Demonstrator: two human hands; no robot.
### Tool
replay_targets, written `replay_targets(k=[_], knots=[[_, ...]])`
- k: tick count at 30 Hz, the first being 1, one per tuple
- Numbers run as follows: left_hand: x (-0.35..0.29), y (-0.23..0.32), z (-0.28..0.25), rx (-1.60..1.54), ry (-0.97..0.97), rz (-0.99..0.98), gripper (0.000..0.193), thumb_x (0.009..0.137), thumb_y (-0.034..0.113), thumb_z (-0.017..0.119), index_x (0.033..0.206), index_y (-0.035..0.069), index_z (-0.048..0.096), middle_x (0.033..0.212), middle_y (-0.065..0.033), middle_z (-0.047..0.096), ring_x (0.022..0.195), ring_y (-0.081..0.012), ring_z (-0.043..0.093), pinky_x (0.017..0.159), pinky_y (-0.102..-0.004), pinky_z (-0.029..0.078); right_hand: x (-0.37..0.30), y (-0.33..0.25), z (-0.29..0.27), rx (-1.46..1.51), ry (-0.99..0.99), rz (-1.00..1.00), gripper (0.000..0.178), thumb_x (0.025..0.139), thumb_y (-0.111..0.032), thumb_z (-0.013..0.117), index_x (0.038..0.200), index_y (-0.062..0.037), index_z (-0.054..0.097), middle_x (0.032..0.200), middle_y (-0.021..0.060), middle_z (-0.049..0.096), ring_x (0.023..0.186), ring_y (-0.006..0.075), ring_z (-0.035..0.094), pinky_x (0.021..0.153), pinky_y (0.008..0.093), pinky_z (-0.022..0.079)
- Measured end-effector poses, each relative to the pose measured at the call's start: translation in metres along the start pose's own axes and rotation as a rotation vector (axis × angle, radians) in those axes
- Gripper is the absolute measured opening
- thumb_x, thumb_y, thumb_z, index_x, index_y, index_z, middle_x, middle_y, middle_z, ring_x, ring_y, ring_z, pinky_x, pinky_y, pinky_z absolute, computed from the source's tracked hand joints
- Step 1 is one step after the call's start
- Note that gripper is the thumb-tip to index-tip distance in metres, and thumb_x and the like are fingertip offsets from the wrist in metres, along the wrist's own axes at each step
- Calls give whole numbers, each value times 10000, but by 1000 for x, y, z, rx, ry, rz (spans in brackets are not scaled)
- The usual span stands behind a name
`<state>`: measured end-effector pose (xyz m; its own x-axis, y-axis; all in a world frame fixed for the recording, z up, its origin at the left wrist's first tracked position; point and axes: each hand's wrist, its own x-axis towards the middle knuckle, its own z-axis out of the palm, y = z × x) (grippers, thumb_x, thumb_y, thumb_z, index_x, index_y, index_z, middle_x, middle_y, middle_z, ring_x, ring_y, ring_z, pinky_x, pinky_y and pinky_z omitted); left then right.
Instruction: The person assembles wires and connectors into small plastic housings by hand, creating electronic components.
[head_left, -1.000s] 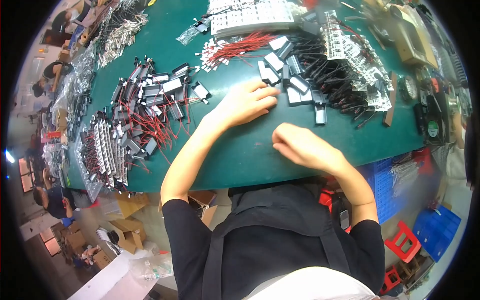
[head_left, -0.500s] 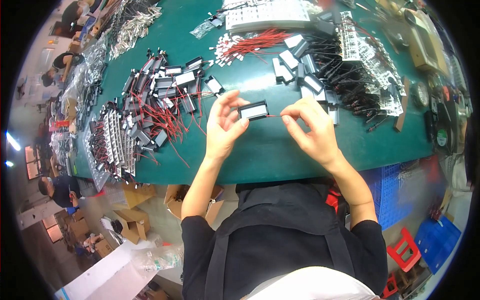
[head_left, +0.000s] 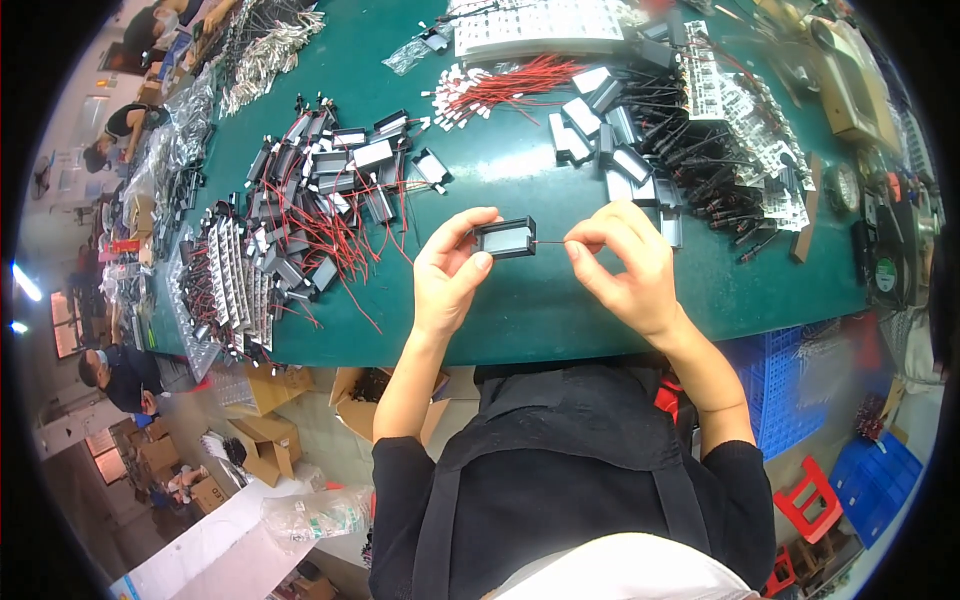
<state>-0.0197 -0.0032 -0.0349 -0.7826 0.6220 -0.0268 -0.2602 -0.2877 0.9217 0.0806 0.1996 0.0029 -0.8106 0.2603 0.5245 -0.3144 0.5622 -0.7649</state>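
Clear bags lie along the left edge of the green table; inward of them sit white strips, and beside these spreads a pile of dark housings with red leads, some trailing toward my left wrist; next comes my left hand, thumb and fingers narrowed on the left end of a case; the case is over the middle of the table, its long axis running crosswise, roughly in line with the near edge, its open side with the pale floor facing up; above it, well apart, lies a red bundle with white plugs; from the case's right end a thin red wire carries on rightward along nearly the same line, to my right hand, where thumb and forefinger pinch close on it; green surface stretches from the case down to the near edge, and up toward the bundle; loose housings lie above my right hand, the lowest just beside it in this view; farther right spread black cables and white sheets, with a brown bar bounding them; green surface runs below these to the near edge, past which stands a blue crate.
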Motion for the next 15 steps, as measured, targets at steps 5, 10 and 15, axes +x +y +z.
replay_targets(k=[5, 10, 15], knots=[[-1, 3, 4, -36, -28, -4, 500, 860, 62, 697, 1307, -62, 509, 1225, -130, 578, 1150, -192, 546, 1019, -328, 419, -1, 1, 0, -8, -11, -5, 97, 756, -17, 718, 813, -49, 646, 741, 50, 572, 665, 200, 571, 612, 323, 465], [0, 4, 5, 23, -46, 32, 478, 855, 18, 683, 1298, -52, 517, 1236, -115, 559, 1172, -199, 535, 1028, -334, 421, -2, 0, -1, -59, -37, -35, 107, 749, -28, 722, 807, -66, 641, 732, 48, 559, 676, 217, 564, 622, 339, 458], [2, 8, 12, 258, -191, 197, 422, 844, -71, 643, 1250, -16, 542, 1265, -101, 495, 1217, -210, 512, 1022, -344, 454, 1, -2, -4, -121, -111, -135, 228, 776, -26, 722, 993, -73, 669, 736, 48, 566, 676, 205, 561, 634, 334, 471]])
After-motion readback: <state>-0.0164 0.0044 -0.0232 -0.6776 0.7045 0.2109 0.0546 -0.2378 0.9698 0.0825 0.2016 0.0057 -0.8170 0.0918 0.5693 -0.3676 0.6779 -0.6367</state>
